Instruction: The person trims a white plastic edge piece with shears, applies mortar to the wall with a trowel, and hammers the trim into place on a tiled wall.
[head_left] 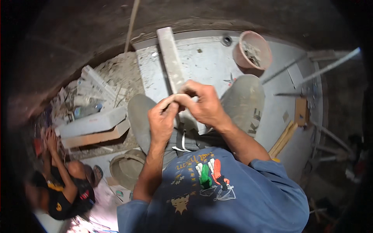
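My left hand [162, 118] and my right hand [205, 104] meet in front of me between my knees, with fingers and thumbs curled together in a pinch. Whatever lies between the fingertips is too small or too hidden to make out. Under the hands runs a long, dusty white bar [169, 56], reaching from the far edge of the pale board [210, 54] back toward my lap. My hands cover its nearer part, and I cannot tell whether they touch it.
At the far right stands a pink bucket [240, 58] with debris inside, near a dark ring-shaped roll [227, 40]. Left are rubble [126, 70], a plastic bottle [87, 110], a long white carton [95, 123], a grey tub [123, 173] and a seated person [68, 182]. Wooden strips [283, 139] lie right.
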Available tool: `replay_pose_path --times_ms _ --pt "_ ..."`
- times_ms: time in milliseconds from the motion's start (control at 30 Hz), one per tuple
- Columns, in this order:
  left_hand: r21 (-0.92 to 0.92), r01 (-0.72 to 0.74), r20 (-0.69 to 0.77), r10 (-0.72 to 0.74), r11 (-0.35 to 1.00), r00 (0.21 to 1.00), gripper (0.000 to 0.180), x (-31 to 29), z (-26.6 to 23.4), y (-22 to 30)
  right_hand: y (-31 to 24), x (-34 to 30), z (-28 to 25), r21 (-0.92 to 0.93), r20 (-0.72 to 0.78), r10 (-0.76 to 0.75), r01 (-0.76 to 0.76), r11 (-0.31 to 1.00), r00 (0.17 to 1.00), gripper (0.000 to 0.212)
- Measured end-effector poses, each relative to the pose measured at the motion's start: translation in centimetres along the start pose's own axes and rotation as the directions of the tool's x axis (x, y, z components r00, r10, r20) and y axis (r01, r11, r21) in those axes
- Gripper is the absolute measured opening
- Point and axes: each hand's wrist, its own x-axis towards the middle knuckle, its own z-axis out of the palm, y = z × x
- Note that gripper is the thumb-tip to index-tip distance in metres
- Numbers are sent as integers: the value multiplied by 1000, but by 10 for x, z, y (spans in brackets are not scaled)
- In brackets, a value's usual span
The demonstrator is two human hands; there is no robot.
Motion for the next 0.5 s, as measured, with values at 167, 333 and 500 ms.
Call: replay_pose_path --times_ms 167,333,500 --pt "128 44 -35 -40 991 999 19 -2 -13 -8 1 -3 -15 -217 50 63 -51 975 997 15" --pt "96 34 -14 -33 995 999 19 1 -35 -6 -10 17 -61 -315 12 -200 194 929 980 12" --pt "112 16 -169 4 994 986 15 0 -64 -31 -69 53 -235 -748 -254 -421 99 657 871 18"
